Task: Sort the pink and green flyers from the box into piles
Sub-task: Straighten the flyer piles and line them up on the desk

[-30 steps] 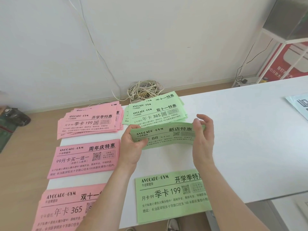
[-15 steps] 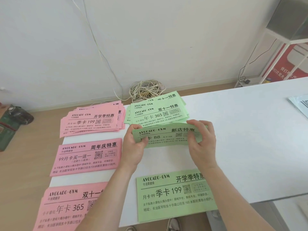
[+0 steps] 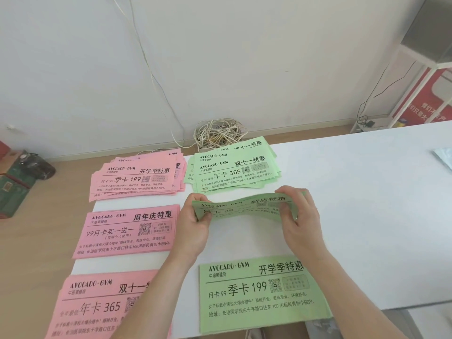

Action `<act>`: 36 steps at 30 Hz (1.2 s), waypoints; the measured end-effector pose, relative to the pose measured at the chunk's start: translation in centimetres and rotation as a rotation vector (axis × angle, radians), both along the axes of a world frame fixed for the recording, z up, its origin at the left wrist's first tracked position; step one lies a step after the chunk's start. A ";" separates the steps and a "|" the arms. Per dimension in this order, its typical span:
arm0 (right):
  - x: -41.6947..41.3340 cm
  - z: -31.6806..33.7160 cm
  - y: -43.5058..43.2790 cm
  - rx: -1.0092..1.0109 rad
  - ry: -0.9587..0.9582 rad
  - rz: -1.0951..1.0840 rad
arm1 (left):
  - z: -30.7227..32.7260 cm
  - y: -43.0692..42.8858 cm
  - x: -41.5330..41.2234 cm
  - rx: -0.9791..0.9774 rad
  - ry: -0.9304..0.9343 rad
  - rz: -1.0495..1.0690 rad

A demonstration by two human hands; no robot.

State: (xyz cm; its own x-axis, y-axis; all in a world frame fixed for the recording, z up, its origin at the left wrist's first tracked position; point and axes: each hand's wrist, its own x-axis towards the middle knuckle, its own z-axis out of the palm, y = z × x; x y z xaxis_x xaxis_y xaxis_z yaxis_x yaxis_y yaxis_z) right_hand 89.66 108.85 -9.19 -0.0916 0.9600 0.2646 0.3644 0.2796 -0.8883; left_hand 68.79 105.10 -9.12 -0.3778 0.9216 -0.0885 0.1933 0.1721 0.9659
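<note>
The near pink pile (image 3: 97, 307) and near green pile (image 3: 259, 294) lie squared at the table's front edge, well apart from each other. Just beyond them, the left hand (image 3: 193, 228) and right hand (image 3: 299, 216) are held apart, each pinching one end of a green flyer (image 3: 244, 209) above the table (image 3: 367, 216). The sheet sags in the middle. Whether it is one sheet or several cannot be told.

Its heading matches neither green pile, so it likely belongs on the bare patch below it, level with the middle pink pile (image 3: 127, 231). To place it well, the person should lower it flat with the print facing up, keep its long edge parallel to the neighbouring piles, and let both ends go together so that it does not skew or slide under the far green pile (image 3: 232, 170), which is loosely fanned. The far pink pile (image 3: 137, 179) beside that is fanned too.

The box is not in view. A green case (image 3: 14, 189) sits on the floor to the left, its contents hidden. Cables (image 3: 217, 133) lie coiled by the wall.
</note>
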 end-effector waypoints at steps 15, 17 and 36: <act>-0.9 1.9 4.0 -0.511 -0.361 0.136 | 1.7 -0.2 -1.1 -0.230 0.987 -0.348; -1.0 2.0 4.2 -0.525 -0.375 0.134 | 2.1 0.4 -1.2 -0.272 1.021 -0.561; -0.2 2.8 4.2 -0.189 -1.132 0.654 | 2.6 2.2 -0.6 -0.259 1.231 -0.824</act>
